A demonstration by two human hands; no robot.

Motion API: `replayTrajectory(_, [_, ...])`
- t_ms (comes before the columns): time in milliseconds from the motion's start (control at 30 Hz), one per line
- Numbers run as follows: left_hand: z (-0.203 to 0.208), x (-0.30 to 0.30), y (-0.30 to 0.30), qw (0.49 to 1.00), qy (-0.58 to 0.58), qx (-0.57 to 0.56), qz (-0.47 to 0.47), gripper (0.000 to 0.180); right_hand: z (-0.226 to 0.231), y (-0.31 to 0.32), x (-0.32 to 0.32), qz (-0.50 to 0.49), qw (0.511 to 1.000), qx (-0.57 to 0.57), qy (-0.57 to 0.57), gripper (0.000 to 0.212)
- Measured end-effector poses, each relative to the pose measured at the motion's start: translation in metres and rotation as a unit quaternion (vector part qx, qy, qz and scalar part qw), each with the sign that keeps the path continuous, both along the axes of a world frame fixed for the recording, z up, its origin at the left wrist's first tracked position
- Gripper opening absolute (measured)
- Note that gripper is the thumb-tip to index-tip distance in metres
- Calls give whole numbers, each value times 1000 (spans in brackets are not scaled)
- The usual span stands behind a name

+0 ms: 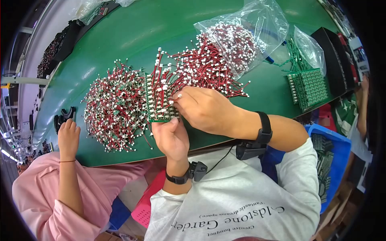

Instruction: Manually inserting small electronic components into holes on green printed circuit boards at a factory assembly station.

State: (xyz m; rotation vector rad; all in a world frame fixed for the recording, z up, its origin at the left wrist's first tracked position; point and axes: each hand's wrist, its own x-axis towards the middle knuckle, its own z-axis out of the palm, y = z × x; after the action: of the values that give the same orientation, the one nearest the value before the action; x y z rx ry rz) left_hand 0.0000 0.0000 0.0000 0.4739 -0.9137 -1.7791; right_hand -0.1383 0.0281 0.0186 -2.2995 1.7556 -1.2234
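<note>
I have the left hand (pixel 173 139) at the near edge of a green circuit board (pixel 159 115), its grip clamped on that edge with the thumb on top. The board is at the middle of the near side, held up over the counter (pixel 128 38), with rows of small white sockets on its face and red leads standing up from its far part. On my right hand (pixel 203 109) the grip is together, fingertips pinching the white end of one red lead (pixel 178 97) just over the board's right side.

Just left of the board I see a broad heap of wired pieces (pixel 114 110), red and white with bits of green. On the far right side of the board lies a pile of red leads (pixel 203 66), partly under a clear bag (pixel 263 28). Farther right I make out a stack of green boards (pixel 313 89) near a black box (pixel 329 56). At the near left, a co-worker's hand (pixel 69 133) rests by a black object (pixel 62 119) at the counter's edge.
</note>
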Motion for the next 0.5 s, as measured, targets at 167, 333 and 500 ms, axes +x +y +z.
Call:
replayTrajectory(167, [2, -1, 3, 1000, 2, -11, 8, 50, 0, -1, 2, -11, 999, -43, -6, 15])
replayTrajectory(333, [2, -3, 6, 1000, -12, 16, 10, 49, -3, -5, 2, -6, 1000, -25, -9, 15])
replayTrajectory(500, [7, 3, -3, 997, 29, 41, 65, 51, 4, -14, -8, 48, 993, -64, -82, 16])
